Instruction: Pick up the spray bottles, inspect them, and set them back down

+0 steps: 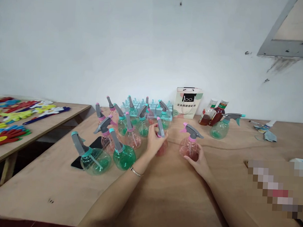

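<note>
A: Where did the two bottles sit relative to the hands?

B: Both stood upright on the table (163, 194), just ahead of the person, side by side and a little apart. The left hand (154, 140) was wrapped round the neck of the left bottle (162, 148), a pink one; the hand hid much of it, so only the grey sprayer and a bit of the lower body showed. The right hand (198, 160) cupped the right bottle (188, 148), also pink, from below and to its right.

A: Long axis?

B: Vertical for each body. The right bottle's trigger head ran crosswise, with the pink nozzle pointing left towards the other bottle. The left one's sprayer tilted up and away from the person.

A: How closed were the grips?

B: The left fingers were curled snugly round the neck below the sprayer, thumb on the near side. It was a closed grasp. The right hand was looser: palm and fingers lay against the round base, partly open, steadying rather than pinching.

A: Anything close by?

B: A cluster (120, 135) of green and pink sprayers stood just left of the left hand, some leaning. A lone green bottle (219, 128) lay well off to the right, near two brown bottles (213, 114) and a paper bag (187, 101) by the wall.
</note>
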`<state>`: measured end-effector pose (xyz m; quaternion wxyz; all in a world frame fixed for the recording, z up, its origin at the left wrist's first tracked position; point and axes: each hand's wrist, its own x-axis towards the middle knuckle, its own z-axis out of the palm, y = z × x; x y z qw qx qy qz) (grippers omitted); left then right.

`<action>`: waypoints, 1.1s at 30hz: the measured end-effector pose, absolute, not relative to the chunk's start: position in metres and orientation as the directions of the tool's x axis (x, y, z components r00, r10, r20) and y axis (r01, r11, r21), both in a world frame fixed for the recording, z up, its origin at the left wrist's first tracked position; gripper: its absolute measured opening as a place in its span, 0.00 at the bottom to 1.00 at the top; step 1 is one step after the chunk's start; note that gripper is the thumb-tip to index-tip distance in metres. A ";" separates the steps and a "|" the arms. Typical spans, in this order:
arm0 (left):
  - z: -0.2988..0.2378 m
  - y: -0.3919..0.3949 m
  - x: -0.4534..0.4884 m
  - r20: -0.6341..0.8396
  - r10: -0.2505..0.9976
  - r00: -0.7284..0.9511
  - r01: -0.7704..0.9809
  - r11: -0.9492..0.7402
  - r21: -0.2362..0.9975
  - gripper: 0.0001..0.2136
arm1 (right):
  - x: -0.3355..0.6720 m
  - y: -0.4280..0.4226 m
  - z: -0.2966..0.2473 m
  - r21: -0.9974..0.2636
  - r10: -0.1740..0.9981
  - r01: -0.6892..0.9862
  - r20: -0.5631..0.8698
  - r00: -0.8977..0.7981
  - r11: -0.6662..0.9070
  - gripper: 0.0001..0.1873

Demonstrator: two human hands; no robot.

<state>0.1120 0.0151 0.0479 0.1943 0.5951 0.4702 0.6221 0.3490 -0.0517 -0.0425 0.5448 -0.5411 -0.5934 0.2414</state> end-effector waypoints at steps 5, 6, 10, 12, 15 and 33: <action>0.051 0.054 0.122 0.581 0.747 -0.324 0.379 -0.460 0.803 0.26 | 0.350 -0.052 -0.045 -0.869 0.905 0.408 0.381 0.188 0.281 0.49; 0.051 0.059 0.124 0.579 0.744 -0.333 0.382 -0.455 0.804 0.28 | 0.350 -0.052 -0.045 -0.869 0.907 0.409 0.378 0.186 0.278 0.49; 0.050 0.072 0.127 0.606 0.718 -0.342 0.414 -0.464 0.783 0.36 | 0.348 -0.052 -0.043 -0.866 0.911 0.412 0.377 0.167 0.283 0.48; 0.048 0.075 0.128 0.646 0.681 -0.345 0.471 -0.470 0.747 0.37 | 0.346 -0.053 -0.042 -0.865 0.912 0.409 0.380 0.157 0.290 0.48; 0.044 0.078 0.129 0.688 0.629 -0.363 0.564 -0.440 0.699 0.37 | 0.345 -0.054 -0.040 -0.870 0.923 0.407 0.359 0.139 0.278 0.48; 0.030 0.015 0.127 0.926 0.269 -0.267 0.527 -0.763 0.374 0.34 | 0.344 -0.054 -0.045 -0.873 0.918 0.390 0.372 0.140 0.295 0.48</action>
